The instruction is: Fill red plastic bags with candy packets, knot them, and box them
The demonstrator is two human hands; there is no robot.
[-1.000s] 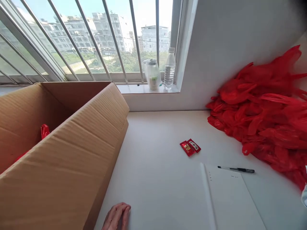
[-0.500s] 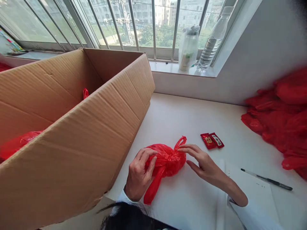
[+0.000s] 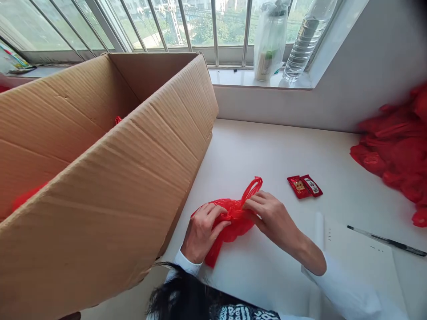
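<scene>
A red plastic bag (image 3: 235,226), gathered at the middle with its handle loop sticking up, lies on the white table in front of me. My left hand (image 3: 204,229) grips its left side, fingertips near the gathered centre. On the other side my right hand (image 3: 271,218) pinches the bag at the base of the upright loop (image 3: 253,186). Another handle end (image 3: 212,255) hangs down toward me beside my left wrist. What is inside the bag is hidden.
A tall open cardboard box (image 3: 140,186) with red plastic inside fills the left. Two small red packets (image 3: 304,186), paper (image 3: 360,253) and a pen (image 3: 383,240) lie to the right. A red heap (image 3: 396,151) is far right. A water bottle (image 3: 305,49) stands on the windowsill.
My right hand has closed from spread fingers onto the bag near the loop. My left fingers have moved in toward the gathered centre. The view has tilted down slightly.
</scene>
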